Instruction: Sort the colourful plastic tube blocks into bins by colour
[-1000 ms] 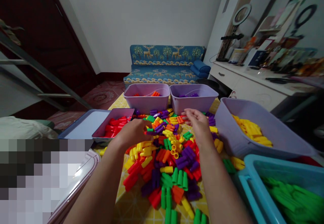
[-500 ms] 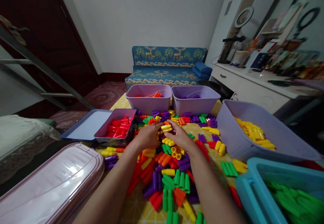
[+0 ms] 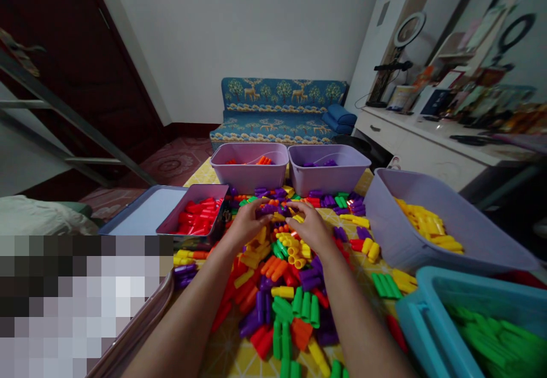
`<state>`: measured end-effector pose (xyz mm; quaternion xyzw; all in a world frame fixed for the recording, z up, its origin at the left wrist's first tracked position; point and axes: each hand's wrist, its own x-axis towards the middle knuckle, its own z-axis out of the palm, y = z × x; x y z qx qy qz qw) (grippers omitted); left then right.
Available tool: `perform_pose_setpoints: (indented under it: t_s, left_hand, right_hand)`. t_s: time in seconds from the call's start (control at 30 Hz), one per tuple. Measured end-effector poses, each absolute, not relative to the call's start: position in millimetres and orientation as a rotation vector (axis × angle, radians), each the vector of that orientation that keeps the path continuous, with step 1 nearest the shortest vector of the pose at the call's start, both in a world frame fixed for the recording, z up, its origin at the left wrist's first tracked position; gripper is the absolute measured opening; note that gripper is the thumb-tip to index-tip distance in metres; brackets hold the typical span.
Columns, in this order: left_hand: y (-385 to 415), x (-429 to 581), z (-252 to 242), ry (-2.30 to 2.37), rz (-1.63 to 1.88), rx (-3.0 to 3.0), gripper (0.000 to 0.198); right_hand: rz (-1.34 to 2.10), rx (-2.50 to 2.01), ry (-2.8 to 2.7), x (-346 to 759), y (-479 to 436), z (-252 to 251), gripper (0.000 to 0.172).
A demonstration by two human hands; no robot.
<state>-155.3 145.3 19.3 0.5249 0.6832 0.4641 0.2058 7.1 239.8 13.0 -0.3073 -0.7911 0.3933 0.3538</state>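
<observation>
Hollow plastic building pieces in yellow, green, purple, red and orange lie in a loose heap between my forearms. My left hand [image 3: 248, 224] reaches over the far part of the heap, thumb and fingers apart around purple pieces [image 3: 267, 209]. Facing it, my right hand [image 3: 311, 225] has its fingers spread and bent beside a yellow piece [image 3: 301, 217]; its contact with that piece is unclear. Just below the hands are yellow pieces [image 3: 294, 247] and, to the left, more yellow pieces [image 3: 255, 252]. Orange pieces [image 3: 274, 268] and green pieces [image 3: 305, 306] lie nearer to me.
Two lilac bins [image 3: 250, 175] stand at the back, holding orange and purple pieces. To the right are a lilac bin [image 3: 391, 218] with yellow pieces and a blue bin [image 3: 431, 304] with green ones. An open tin [image 3: 162, 227] of red pieces sits left.
My hands have moved apart and slightly forward from the yellow piece held between them. Purple pieces now show at my left fingers. The bins have stayed put.
</observation>
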Motion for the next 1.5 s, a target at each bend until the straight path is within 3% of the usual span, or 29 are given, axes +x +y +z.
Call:
perform_pose_setpoints:
  t_s: [0.23, 0.37, 0.5, 0.63, 0.87, 1.17, 1.3, 1.5]
  left_hand:
    - [148, -148, 23, 1.672, 1.415, 1.43, 0.044]
    - [147, -137, 19, 1.669, 1.419, 1.385, 0.046]
    - [146, -130, 12, 1.979, 1.412, 1.453, 0.042]
    - [149, -132, 10, 2.07, 1.301, 1.546, 0.041]
    - [146, -135, 9, 2.011, 1.286, 1.558, 0.044]
    - [144, -142, -2, 1.735, 1.472, 1.339, 0.045]
    - [141, -141, 2, 1.835, 1.485, 1.337, 0.043]
    - [141, -141, 0, 1.926, 1.417, 1.351, 0.036]
  right_hand:
    - [1.228, -0.753, -1.959, -1, 226, 23, 0.042]
    - [1.161, -0.823, -1.93, -2, 227, 23, 0.042]
    - [1.06, -0.779, -2.053, -2, 225, 23, 0.025]
    - [0.959, -0.791, -2.081, -5, 222, 21, 0.022]
    - [1.17, -0.811, -2.012, -4, 225, 14, 0.015]
    - [1.363, -0.795, -2.036, -6, 222, 12, 0.029]
    - [1.374, -0.863, -1.794, 0, 226, 27, 0.022]
    - [1.396, -0.827, -1.185, -19, 262, 77, 0.03]
